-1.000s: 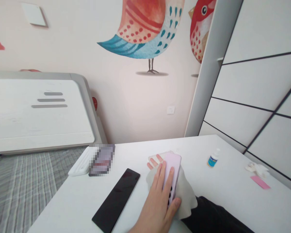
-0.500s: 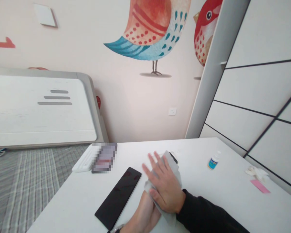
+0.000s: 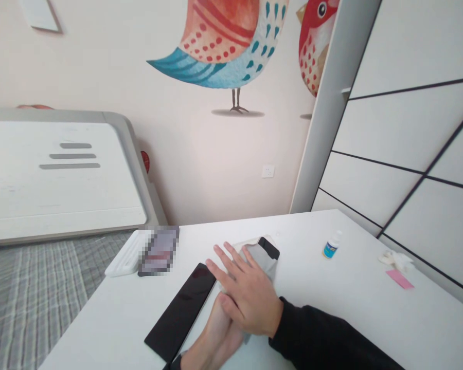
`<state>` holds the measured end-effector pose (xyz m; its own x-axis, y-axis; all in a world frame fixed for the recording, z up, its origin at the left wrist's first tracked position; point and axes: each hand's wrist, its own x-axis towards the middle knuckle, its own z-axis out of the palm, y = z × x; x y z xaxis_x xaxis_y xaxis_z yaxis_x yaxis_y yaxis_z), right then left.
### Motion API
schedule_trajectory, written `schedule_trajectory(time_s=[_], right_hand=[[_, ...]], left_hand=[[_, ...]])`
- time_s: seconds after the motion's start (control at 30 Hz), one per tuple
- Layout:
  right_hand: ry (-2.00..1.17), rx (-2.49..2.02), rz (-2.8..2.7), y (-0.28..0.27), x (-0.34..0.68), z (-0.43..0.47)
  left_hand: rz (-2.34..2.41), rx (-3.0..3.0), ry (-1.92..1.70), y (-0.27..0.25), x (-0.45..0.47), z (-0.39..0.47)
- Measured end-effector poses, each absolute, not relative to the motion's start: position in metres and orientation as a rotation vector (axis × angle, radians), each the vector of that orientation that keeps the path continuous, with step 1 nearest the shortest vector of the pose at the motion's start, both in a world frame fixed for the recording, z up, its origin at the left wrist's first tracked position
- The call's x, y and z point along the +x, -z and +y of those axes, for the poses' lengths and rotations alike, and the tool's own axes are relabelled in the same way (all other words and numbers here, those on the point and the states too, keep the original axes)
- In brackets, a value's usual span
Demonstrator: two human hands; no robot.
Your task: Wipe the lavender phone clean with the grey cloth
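A black, rounded-corner phone (image 3: 270, 247) pokes out past a grey cloth (image 3: 259, 256) that covers most of it. From underneath, my left hand (image 3: 224, 324) supports the phone; its fingers are largely hidden by the cloth and my other hand. My right hand (image 3: 251, 295) lies flat on top of the cloth, fingers stretched and spread. Just left of both hands, a long glossy black slab (image 3: 181, 311) rests on the white table (image 3: 312, 318).
At the table's far left lie a white case (image 3: 125, 254) and a blurred purplish packet (image 3: 160, 252). A small blue-labelled bottle (image 3: 331, 246) stands to the right. Beyond it are crumpled white tissue (image 3: 397, 260) and a pink slip (image 3: 399, 279). A plaid-covered bed (image 3: 46, 288) adjoins the left side.
My right hand has shifted toward my left wrist along the cloth, and more of the phone's black end shows. The whole view has turned slightly right.
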<state>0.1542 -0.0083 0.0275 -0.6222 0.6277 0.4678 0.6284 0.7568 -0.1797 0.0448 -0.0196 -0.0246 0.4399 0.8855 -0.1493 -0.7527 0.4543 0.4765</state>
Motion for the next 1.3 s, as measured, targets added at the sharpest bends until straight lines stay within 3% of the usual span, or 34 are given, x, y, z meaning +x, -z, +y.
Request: schedule_trajectory(time_s=[0.4,0.67,0.77,0.9,1.1,1.3], right_hand=[[0.132,-1.422,-1.873,-0.019,0.21,0.029],[0.08,-1.281,-2.117,-0.013,0.178,0.007],[-0.124,-1.058,-2.227,-0.017,0.164,-0.008],[-0.47,-0.845,-1.823,-0.025,0.179,-0.004],[-0.683,-1.006,-1.434,-0.019,0.219,0.033],[-1.305,-1.01,-1.443,-0.01,0.227,0.037]], left_hand=[[0.274,0.427,-0.892,-0.004,0.055,-0.026],[0.394,0.389,-0.902,0.011,0.055,-0.022],[0.45,0.382,-0.936,0.02,0.056,-0.02],[0.47,0.389,-0.884,0.008,0.053,-0.018],[0.535,0.433,-0.903,-0.013,0.04,-0.015],[0.642,0.541,-0.96,-0.019,0.024,-0.016]])
